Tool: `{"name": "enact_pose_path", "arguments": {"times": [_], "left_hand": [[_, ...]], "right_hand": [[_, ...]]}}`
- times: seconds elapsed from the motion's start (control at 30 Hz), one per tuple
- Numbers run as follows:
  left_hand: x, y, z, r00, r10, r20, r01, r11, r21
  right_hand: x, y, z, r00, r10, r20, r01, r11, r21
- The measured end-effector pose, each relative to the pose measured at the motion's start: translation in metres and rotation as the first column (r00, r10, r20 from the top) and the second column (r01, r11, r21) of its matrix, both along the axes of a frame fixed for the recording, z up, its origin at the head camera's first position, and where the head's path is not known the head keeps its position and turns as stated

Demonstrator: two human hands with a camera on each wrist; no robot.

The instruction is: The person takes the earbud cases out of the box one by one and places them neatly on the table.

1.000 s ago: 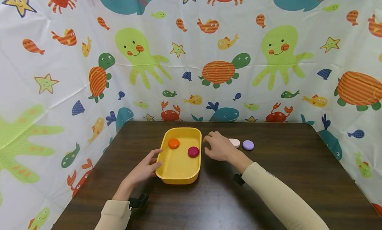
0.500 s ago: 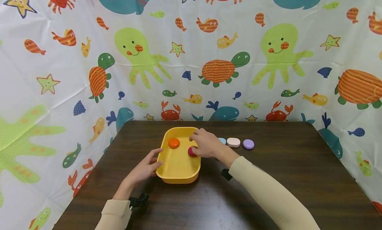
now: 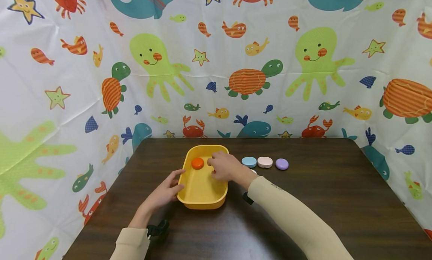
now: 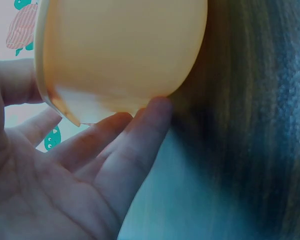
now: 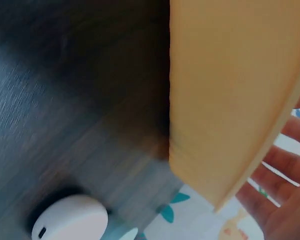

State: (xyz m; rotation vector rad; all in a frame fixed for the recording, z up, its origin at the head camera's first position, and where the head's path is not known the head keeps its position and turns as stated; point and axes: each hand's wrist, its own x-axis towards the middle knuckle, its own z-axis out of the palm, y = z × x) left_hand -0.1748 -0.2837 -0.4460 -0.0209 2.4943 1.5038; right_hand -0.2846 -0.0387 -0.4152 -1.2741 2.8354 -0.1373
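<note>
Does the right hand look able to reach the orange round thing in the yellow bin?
Probably yes: the right hand is over the yellow bin, and nothing shows between it and the orange round thing, though whether it holds anything is hidden.

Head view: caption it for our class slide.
Left hand grips a yellow tub, orange piece inside; right hand over the tub.

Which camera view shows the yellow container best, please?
The head view: it shows the yellow container from above, including its inside, though the right hand hides part. The left wrist view shows only part of its outside, touched by the left hand; the right wrist view, another outer side, cut off.
</note>
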Motion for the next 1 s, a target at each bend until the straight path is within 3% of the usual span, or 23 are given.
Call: {"name": "enact_pose_path", "arguments": {"times": [0.23, 0.53, 1.0], "left_hand": [[0.0, 0.0, 0.0, 1.0, 0.006, -0.007, -0.006, 1.0, 0.005], [0.001, -0.001, -0.001, 1.0, 0.004, -0.015, -0.004, 1.0, 0.008], [0.001, -0.001, -0.002, 1.0, 0.004, -0.023, -0.004, 1.0, -0.002]], "right_hand": [[0.004, -0.016, -0.009, 0.999, -0.04, 0.032, 0.037, 0.996, 0.083], [0.011, -0.026, -0.015, 0.995, -0.071, 0.071, 0.062, 0.99, 0.123], [0.017, -0.034, -0.016, 0.987, -0.078, 0.14, 0.071, 0.996, 0.058]]}}
